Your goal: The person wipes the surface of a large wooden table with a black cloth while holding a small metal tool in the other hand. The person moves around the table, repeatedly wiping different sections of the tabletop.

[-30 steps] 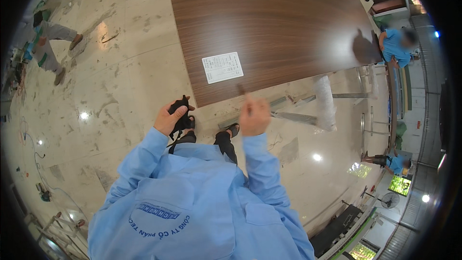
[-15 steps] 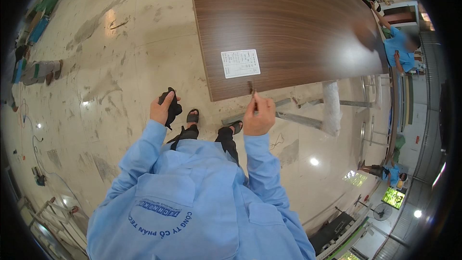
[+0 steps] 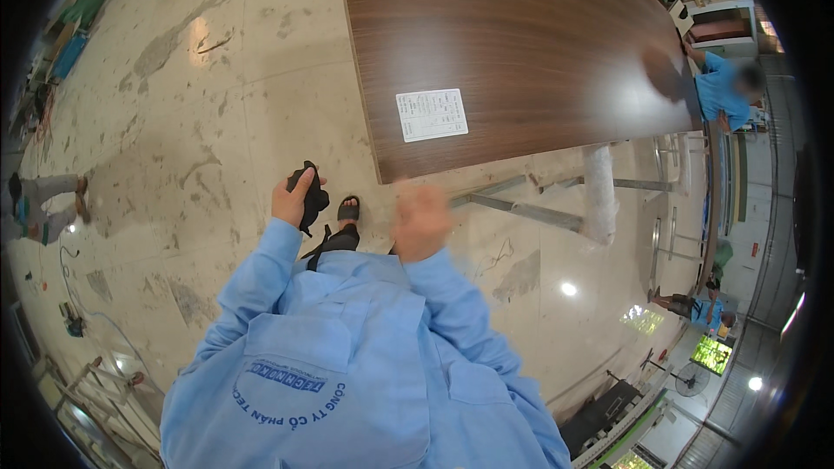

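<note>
My left hand (image 3: 289,201) is closed round a crumpled black cloth-like item (image 3: 313,197), held in front of my waist. Its exact kind does not show. My right hand (image 3: 423,219) is smeared by motion, so its fingers and anything in them cannot be made out. It hovers just below the near corner of a large dark brown wood-grain panel (image 3: 521,43), apart from it in the picture. A white printed label (image 3: 432,115) lies flat on the panel near that corner.
Metal support legs (image 3: 521,208) and a wrapped white post (image 3: 599,195) stand under the panel's near edge. A person in blue (image 3: 723,91) is at its far right end; another person (image 3: 52,204) walks at far left. A cable (image 3: 87,295) lies on the floor.
My right hand has moved left, away from the label side of the panel; the small dark thing in its fingers no longer shows. My left hand stays put. The person at far left has shifted.
</note>
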`<state>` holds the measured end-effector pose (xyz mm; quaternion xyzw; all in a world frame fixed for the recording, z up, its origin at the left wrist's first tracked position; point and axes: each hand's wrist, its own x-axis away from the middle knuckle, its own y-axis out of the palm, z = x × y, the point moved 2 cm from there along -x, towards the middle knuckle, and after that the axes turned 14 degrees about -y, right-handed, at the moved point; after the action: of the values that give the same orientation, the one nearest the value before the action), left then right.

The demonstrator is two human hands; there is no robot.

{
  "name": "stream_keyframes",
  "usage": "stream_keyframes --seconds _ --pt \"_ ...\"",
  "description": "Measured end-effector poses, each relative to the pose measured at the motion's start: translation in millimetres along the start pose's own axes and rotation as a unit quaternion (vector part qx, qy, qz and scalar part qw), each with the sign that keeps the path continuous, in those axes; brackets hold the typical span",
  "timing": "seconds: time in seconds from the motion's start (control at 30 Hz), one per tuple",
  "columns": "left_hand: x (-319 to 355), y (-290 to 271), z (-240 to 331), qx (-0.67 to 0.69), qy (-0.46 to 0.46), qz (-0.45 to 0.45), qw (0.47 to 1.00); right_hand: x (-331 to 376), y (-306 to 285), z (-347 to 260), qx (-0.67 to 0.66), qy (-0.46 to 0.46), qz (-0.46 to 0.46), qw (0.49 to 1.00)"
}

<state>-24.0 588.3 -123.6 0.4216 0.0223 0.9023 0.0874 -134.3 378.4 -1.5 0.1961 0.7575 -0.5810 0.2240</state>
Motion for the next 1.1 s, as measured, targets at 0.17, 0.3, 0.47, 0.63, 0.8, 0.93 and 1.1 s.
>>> stream_keyframes --seconds 0.17,0.3,0.47,0.63,0.8,0.93,1.1 --pt "3 11 9 0.01 0.017 -0.042 0.999 23 10 -32 -0.065 -0.005 0.027 0.998" --pt "5 7 8 0.012 0.021 -0.029 0.999 21 -21 69 0.062 0.121 0.047 0.99" --pt "0 13 6 0.021 -0.002 -0.041 0.999 14 -2 13 0.011 0.01 0.017 1.0" --pt "9 46 28 0.018 0.0 -0.197 0.98 22 -9 -4 -0.024 0.043 0.048 0.998" --pt "43 81 45 -0.196 0.115 -0.205 0.952 31 -45 145 0.084 0.207 0.172 0.959" --pt "53 93 51 -0.162 0.069 -0.199 0.964 29 -30 133 0.129 0.146 0.092 0.977" --pt "51 94 52 -0.162 0.047 -0.202 0.965 34 -10 58 -0.049 0.064 0.077 0.994"
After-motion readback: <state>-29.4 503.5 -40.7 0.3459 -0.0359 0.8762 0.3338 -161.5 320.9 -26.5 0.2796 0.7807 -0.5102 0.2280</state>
